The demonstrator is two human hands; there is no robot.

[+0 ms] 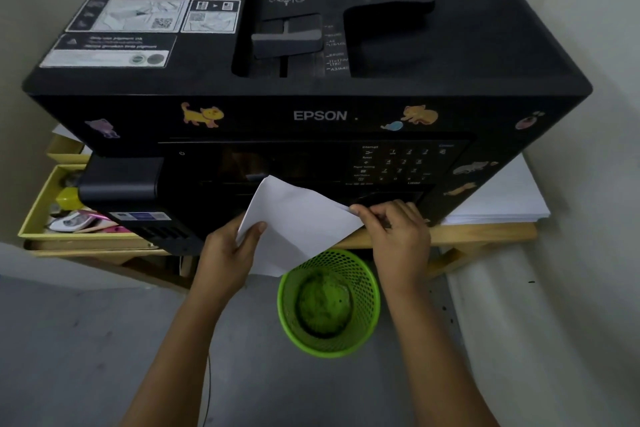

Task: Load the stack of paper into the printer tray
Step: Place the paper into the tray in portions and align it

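Observation:
A large black Epson printer (311,87) with cat stickers fills the upper view, standing on a wooden table. Both hands hold a thin white stack of paper (294,218) tilted in front of the printer's lower front, below the control panel (391,163). My left hand (228,253) grips the paper's left edge, thumb on top. My right hand (394,229) pinches its right corner. The paper's far corner points up toward the dark front opening. The printer tray itself is hidden in the dark area behind the paper.
A green mesh wastebasket (329,302) stands on the grey floor just below the hands. A thick pile of white sheets (502,198) lies on the wooden table (485,232) at the right. A yellow box (38,208) with small items sits at the left.

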